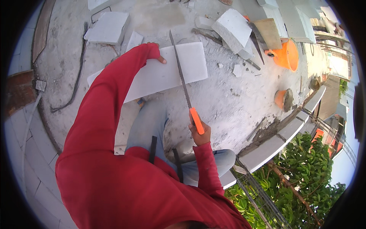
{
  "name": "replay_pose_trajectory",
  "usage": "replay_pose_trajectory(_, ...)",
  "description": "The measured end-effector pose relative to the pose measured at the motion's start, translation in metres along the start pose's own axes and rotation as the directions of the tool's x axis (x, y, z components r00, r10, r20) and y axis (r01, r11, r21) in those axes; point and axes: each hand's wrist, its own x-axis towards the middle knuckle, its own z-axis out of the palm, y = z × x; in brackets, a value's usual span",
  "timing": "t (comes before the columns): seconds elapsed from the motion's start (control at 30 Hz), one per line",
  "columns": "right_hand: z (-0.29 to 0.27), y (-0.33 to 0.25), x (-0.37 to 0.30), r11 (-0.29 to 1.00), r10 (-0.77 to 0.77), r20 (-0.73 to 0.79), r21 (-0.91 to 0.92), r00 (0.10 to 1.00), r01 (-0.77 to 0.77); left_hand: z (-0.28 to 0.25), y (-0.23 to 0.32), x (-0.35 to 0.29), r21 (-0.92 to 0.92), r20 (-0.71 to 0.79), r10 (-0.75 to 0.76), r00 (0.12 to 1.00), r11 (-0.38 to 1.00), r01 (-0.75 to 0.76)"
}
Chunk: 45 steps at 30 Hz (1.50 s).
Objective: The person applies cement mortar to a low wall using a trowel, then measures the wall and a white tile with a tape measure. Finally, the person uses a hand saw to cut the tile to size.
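A long white lightweight concrete block point(152, 76) lies on the dusty floor in front of my knees. My left hand point(155, 52) holds its far edge, with the thumb on the top face and the other fingers mostly hidden by the sleeve and the edge. In my right hand point(203, 135) is the orange handle of a handsaw point(182, 78), the fingers wrapped round it. The saw's long dark blade lies across the block's top, right of my left hand, its tip reaching past the far edge. I cannot tell whether the teeth have cut in.
Cut white blocks point(109, 28) and a leaning broken block point(232, 28) lie beyond. An orange bucket point(286, 55) and a smaller mortar-caked bucket point(283, 100) stand to the right. A low block wall point(263, 155) borders leafy branches. A dark cable point(81, 72) runs along the left.
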Motion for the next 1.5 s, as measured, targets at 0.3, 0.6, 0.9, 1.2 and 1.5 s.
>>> replay_pose_trajectory(0.3,-0.011,-0.002,-0.075,0.990,-0.138,0.008,-0.036,0.990,0.138,0.002,0.040,-0.080,0.097,-0.009,0.089,0.996,0.991,-0.087)
replay_pose_trajectory(0.6,-0.010,0.021,-0.139,0.996,-0.075,-0.160,0.034,0.984,0.082,0.057,0.061,-0.131,0.320,-0.170,0.173,0.970,0.941,-0.111)
replay_pose_trajectory(0.9,-0.019,-0.003,-0.162,0.975,-0.193,-0.143,-0.137,0.971,0.173,0.024,0.095,-0.186,0.405,-0.280,0.196,0.940,0.912,-0.069)
replay_pose_trajectory(1.2,0.017,0.023,-0.113,0.979,-0.196,-0.205,0.007,0.959,0.202,-0.010,0.107,-0.143,0.559,-0.330,0.291,0.898,0.827,-0.063)
replay_pose_trajectory(1.5,0.031,-0.016,-0.160,0.997,-0.018,-0.161,0.069,0.987,0.030,0.038,0.090,-0.126,0.621,-0.353,0.426,0.833,0.773,-0.132)
